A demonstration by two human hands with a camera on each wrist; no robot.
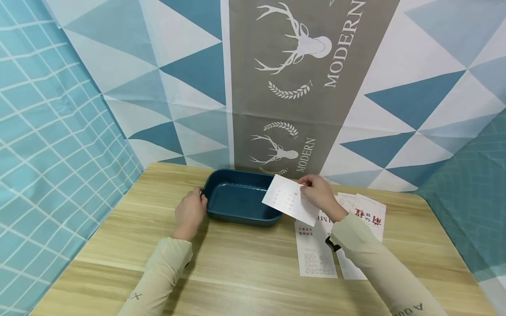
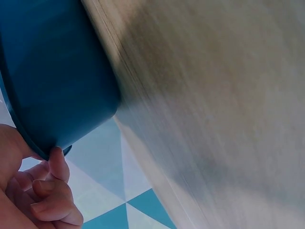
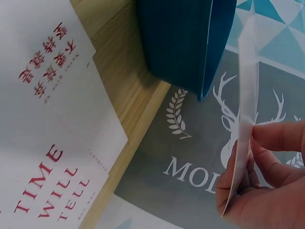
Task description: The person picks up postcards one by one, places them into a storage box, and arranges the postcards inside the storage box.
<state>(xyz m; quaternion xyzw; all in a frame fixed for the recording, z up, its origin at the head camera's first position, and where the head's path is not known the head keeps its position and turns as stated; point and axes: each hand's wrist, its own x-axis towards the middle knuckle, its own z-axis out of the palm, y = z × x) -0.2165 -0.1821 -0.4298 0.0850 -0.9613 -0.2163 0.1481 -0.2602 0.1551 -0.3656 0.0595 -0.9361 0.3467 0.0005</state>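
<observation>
A dark blue rectangular bin [image 1: 237, 218] stands near the back of the wooden table. My left hand [image 1: 191, 212] pinches its left rim between thumb and fingers; the left wrist view shows the hand [image 2: 43, 191] at a corner of the bin [image 2: 57, 71]. My right hand [image 1: 321, 196] holds a white printed card [image 1: 290, 198] above the bin's right end. Seen edge-on in the right wrist view, the card [image 3: 245, 90] sits between the thumb and fingers of that hand [image 3: 267, 171]. Below the right forearm lie several printed cards [image 1: 316, 259], overlapping one another.
The wooden table [image 1: 237, 272] runs up to a patterned cloth [image 1: 269, 109] with deer heads and triangles at the back. Blue checked cloth [image 1: 51, 131] hangs at the left, and darker teal cloth [image 1: 470, 197] at the right.
</observation>
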